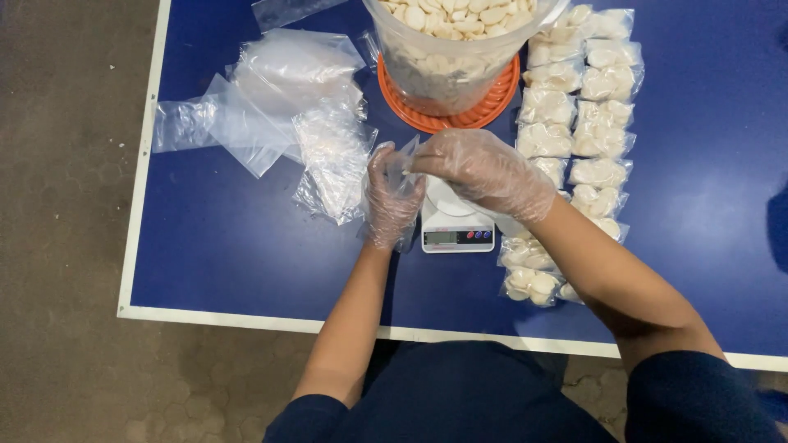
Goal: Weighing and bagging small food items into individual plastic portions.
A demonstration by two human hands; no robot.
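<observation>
Head view: both forearms extend forward over the blue tabletop [246,246]. The left hand [392,197], in a thin clear glove, is held upright, its grip pinching one edge of a small clear plastic bag [404,156]. The right hand [486,171], also gloved, arches palm-down, its fingertips pinched on the bag's other edge. The bag is held just above a small white digital scale [456,223]. Beyond it stands a clear tub [447,78] of pale, flat pieces on an orange ribbed lid [492,102]. Crinkled empty bags [279,107] lie left; filled bags [583,123] are in rows on the right.
</observation>
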